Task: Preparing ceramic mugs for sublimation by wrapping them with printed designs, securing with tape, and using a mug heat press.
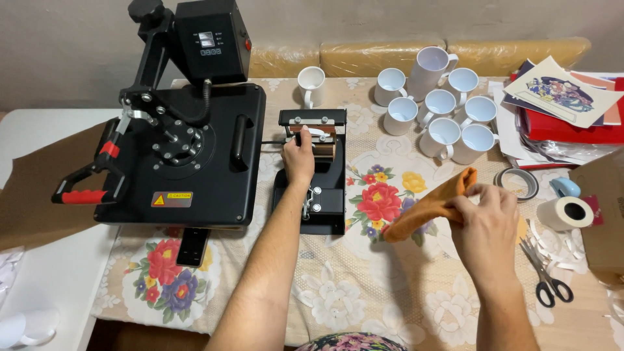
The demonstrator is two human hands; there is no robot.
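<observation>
Orange cloth [432, 205] pinched in my right hand [486, 218], left hand [299, 158] on the mug press [313, 170].

My left grip is wrapped closed around the press's lever at its far end, at the middle of the table [364, 292]; my right grip pinches the folded cloth, held above the flowered tablecloth, right of the press. A large black heat press [182, 156] sits just left of the mug press, with a dark phone [193, 246] at its near edge. White mugs [437, 104] cluster at the far right, and scissors [546, 276] and a tape roll [564, 213] lie near the right edge.
</observation>
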